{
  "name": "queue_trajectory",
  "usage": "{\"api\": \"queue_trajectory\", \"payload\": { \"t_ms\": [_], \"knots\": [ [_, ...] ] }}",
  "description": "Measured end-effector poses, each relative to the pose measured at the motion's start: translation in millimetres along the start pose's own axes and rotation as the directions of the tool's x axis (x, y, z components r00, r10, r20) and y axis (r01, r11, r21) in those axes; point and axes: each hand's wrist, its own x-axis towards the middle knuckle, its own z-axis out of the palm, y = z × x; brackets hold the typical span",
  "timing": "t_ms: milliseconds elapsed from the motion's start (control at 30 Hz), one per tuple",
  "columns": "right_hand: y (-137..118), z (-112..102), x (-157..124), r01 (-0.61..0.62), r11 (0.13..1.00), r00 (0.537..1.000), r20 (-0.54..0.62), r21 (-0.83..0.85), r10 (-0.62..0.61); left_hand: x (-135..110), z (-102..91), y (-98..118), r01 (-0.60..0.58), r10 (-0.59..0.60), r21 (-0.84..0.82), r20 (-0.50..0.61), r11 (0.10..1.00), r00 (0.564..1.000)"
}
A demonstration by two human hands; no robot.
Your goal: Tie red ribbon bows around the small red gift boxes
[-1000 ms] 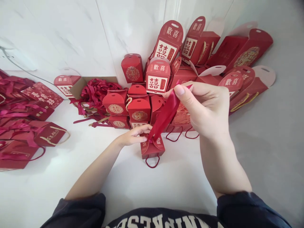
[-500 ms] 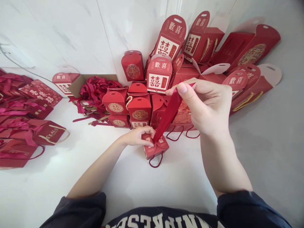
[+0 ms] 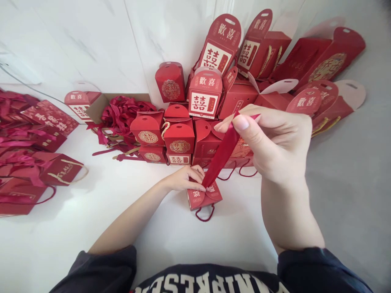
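Observation:
A small red gift box (image 3: pixel 205 197) with a cord handle sits on the white floor in front of me. My left hand (image 3: pixel 185 179) rests on its top, fingers curled and pinching the spot where a red ribbon (image 3: pixel 222 154) meets the box. My right hand (image 3: pixel 270 140) is raised above it, thumb and fingers pinched on the ribbon's upper end. The ribbon runs taut and slanted between the two hands.
A pile of red gift boxes (image 3: pixel 179 140) and larger red bags (image 3: pixel 320 65) leans against the white wall behind. A cardboard box of loose red ribbons (image 3: pixel 122 112) sits at the left. Finished beribboned bags (image 3: pixel 33 171) lie at the far left.
The small box has shifted a little to the right and toward me under my left hand. My right hand has moved slightly right, keeping the ribbon taut.

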Motion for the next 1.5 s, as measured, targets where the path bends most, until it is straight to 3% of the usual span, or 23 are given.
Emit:
{"api": "queue_trajectory", "payload": {
  "t_ms": [133, 200, 267, 400, 500, 567, 633, 833, 1033, 1200, 1367, 1433, 1500],
  "knots": [
    [26, -6, -3, -0.009, 0.995, 0.993, -0.117, -0.102, -0.003, 1, 3.3, -4, -0.031, 0.031, 0.037, -0.004, 0.999, 1.0],
    [46, -13, -8, -0.05, 0.965, 0.985, -0.174, -0.256, 0.004, 1, 2.9, -4, -0.031, 0.032, 0.041, -0.016, 0.999, 0.999],
    [64, -21, -20, -0.075, 0.88, 0.981, -0.194, -0.469, -0.02, 1, 2.6, -5, -0.028, 0.028, 0.037, -0.023, 0.999, 0.999],
    [80, -38, -72, -0.032, 0.664, 0.98, -0.153, -0.747, -0.125, 1, 3.6, -4, -0.025, 0.026, 0.021, -0.036, 0.999, 0.999],
    [79, -42, -120, 0.012, 0.642, 0.984, -0.106, -0.766, -0.145, 1, 4.2, -2, -0.023, 0.023, 0.002, -0.04, 1.0, 0.999],
    [78, -36, -146, -0.037, 0.786, 0.998, 0.013, -0.617, 0.058, 2, 4.0, -2, -0.019, 0.019, -0.008, -0.037, 1.0, 0.999],
    [81, -24, -163, -0.203, 0.885, 0.946, 0.149, -0.418, 0.288, 2, 3.4, -2, -0.024, 0.024, 0.002, -0.028, 1.0, 0.999],
    [99, 21, -172, -0.468, 0.872, 0.857, 0.168, -0.142, 0.487, 3, 2.6, -4, -0.055, 0.055, 0.02, -0.016, 0.998, 0.998],
    [105, 39, -152, -0.663, 0.717, 0.747, 0.26, 0.216, 0.612, 3, 3.8, -7, -0.06, 0.06, 0.01, -0.019, 0.998, 0.998],
    [106, 56, -146, -0.718, 0.568, 0.67, 0.18, 0.401, 0.72, 2, 4.1, -5, -0.053, 0.054, 0.019, -0.029, 0.998, 0.998],
    [107, 61, -149, -0.678, 0.34, 0.489, 0.056, 0.651, 0.87, 3, 4.0, -2, -0.056, 0.057, 0.024, -0.013, 0.998, 0.998],
    [111, 53, -155, -0.633, 0.303, 0.418, -0.015, 0.713, 0.908, 3, 4.0, -3, -0.045, 0.046, 0.021, -0.022, 0.999, 0.999],
    [115, 41, -164, -0.611, 0.326, 0.359, -0.115, 0.721, 0.926, 3, 4.1, -4, -0.038, 0.038, 0.012, -0.027, 0.999, 0.999]
  ]
}}
